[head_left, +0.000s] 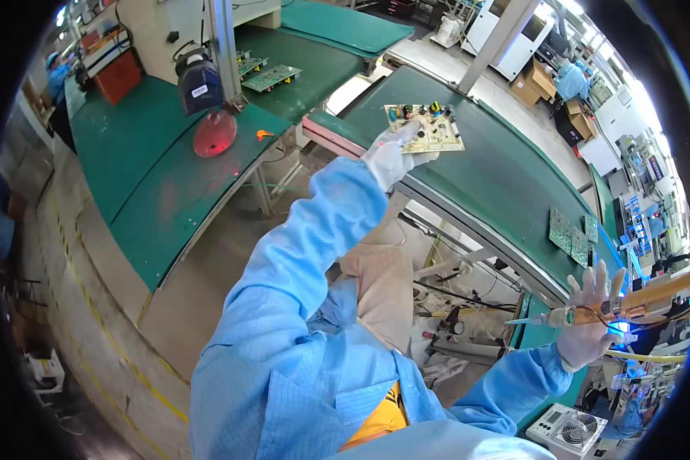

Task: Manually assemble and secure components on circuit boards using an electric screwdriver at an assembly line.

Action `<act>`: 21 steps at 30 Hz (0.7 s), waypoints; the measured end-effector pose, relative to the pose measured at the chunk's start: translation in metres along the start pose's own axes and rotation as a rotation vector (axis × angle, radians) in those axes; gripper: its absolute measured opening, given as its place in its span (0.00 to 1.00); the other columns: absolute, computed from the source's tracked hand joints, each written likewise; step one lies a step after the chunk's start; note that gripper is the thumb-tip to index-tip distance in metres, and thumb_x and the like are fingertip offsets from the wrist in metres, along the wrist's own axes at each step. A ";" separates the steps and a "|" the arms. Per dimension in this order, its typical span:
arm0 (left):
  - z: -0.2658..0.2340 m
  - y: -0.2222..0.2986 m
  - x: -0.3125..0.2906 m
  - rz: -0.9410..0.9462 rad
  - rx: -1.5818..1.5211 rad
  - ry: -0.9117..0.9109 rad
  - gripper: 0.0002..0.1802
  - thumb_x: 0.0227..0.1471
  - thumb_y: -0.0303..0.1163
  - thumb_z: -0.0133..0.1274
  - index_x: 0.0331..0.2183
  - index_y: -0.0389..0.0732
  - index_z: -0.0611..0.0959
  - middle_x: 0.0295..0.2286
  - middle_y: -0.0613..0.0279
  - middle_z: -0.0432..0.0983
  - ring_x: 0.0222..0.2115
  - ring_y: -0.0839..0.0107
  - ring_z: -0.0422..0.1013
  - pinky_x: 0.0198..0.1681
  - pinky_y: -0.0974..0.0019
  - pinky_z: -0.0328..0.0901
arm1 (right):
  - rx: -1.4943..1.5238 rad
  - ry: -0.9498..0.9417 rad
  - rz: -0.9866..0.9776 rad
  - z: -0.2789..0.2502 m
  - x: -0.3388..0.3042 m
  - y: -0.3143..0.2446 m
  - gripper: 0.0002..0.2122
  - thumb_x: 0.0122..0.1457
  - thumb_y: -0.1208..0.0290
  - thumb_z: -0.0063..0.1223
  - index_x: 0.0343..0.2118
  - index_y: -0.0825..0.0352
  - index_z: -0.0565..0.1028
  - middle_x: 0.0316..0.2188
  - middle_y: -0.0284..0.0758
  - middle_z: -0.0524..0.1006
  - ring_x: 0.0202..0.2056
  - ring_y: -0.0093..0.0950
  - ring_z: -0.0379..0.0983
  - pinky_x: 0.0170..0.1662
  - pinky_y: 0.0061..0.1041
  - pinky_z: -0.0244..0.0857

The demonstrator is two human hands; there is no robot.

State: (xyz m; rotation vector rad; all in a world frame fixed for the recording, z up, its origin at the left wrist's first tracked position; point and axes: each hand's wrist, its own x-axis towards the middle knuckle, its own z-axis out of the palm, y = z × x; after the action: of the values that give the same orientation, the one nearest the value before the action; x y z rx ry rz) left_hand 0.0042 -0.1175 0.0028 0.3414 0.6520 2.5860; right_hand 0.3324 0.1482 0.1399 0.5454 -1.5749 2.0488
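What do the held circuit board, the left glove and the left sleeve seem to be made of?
The circuit board looks like rigid resin laminate, matte, flat and straight-edged. The left glove seems thin and matte, perhaps knit or rubber; its texture is too fine to tell. The left sleeve looks like matte woven cloth, from its soft creases.

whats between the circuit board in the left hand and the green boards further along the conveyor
Only a stretch of green conveyor belt shows between the held circuit board and the green boards, in the head view.
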 end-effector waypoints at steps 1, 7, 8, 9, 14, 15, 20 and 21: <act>0.002 0.006 -0.014 0.011 -0.071 -0.016 0.18 0.60 0.38 0.45 0.48 0.36 0.71 0.44 0.53 0.73 0.41 0.59 0.74 0.39 0.56 0.75 | 0.004 0.006 0.004 0.005 -0.003 0.003 0.48 0.49 0.42 0.56 0.64 0.69 0.46 0.59 0.53 0.56 0.58 0.45 0.60 0.57 0.47 0.58; -0.028 0.056 -0.103 0.110 0.129 0.016 0.24 0.59 0.37 0.46 0.51 0.29 0.68 0.45 0.48 0.73 0.44 0.56 0.73 0.44 0.54 0.72 | -0.423 0.266 0.038 0.038 0.002 0.021 0.35 0.60 0.47 0.43 0.63 0.65 0.51 0.57 0.45 0.63 0.47 0.33 0.70 0.49 0.33 0.67; -0.033 0.068 -0.119 0.142 0.227 0.063 0.24 0.59 0.37 0.47 0.50 0.29 0.68 0.45 0.48 0.73 0.43 0.56 0.73 0.43 0.56 0.73 | -0.448 0.329 0.027 0.045 0.005 0.027 0.30 0.62 0.53 0.40 0.62 0.66 0.53 0.54 0.44 0.67 0.41 0.30 0.72 0.44 0.29 0.70; -0.032 0.081 -0.136 0.169 0.328 0.109 0.24 0.58 0.38 0.47 0.50 0.29 0.69 0.44 0.48 0.73 0.43 0.57 0.74 0.42 0.58 0.73 | -0.434 0.320 0.039 0.052 0.008 0.032 0.30 0.62 0.53 0.40 0.62 0.66 0.53 0.54 0.44 0.67 0.41 0.30 0.72 0.44 0.29 0.70; -0.090 0.135 -0.209 0.488 1.089 0.197 0.16 0.58 0.30 0.47 0.45 0.31 0.73 0.40 0.53 0.76 0.37 0.67 0.76 0.39 0.68 0.73 | -0.402 0.378 0.124 0.066 0.029 0.064 0.25 0.64 0.57 0.38 0.59 0.69 0.59 0.45 0.42 0.72 0.29 0.24 0.72 0.34 0.21 0.68; -0.095 0.144 -0.220 0.495 1.220 0.228 0.15 0.58 0.30 0.47 0.44 0.31 0.74 0.40 0.53 0.77 0.37 0.66 0.76 0.40 0.67 0.72 | -0.373 0.331 0.125 0.064 0.031 0.069 0.25 0.64 0.57 0.37 0.58 0.69 0.60 0.44 0.41 0.73 0.27 0.22 0.71 0.32 0.20 0.67; -0.069 0.164 -0.258 0.477 0.713 0.505 0.17 0.57 0.31 0.47 0.47 0.32 0.73 0.42 0.49 0.75 0.43 0.63 0.74 0.45 0.62 0.71 | -0.162 0.464 0.051 0.076 0.042 0.085 0.21 0.63 0.61 0.41 0.54 0.69 0.65 0.30 0.31 0.73 0.23 0.18 0.66 0.20 0.14 0.57; -0.069 0.168 -0.262 0.484 0.714 0.518 0.17 0.57 0.31 0.47 0.47 0.32 0.73 0.42 0.49 0.75 0.43 0.63 0.74 0.45 0.62 0.71 | -0.156 0.453 0.058 0.076 0.043 0.088 0.21 0.63 0.61 0.41 0.54 0.69 0.65 0.30 0.31 0.73 0.23 0.18 0.66 0.20 0.14 0.57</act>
State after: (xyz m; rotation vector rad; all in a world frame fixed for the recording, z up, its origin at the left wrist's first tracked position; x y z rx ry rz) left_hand 0.1476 -0.4027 -0.0058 0.0256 1.8926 2.8072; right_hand 0.2461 0.0628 0.1168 -0.0256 -1.4645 1.8972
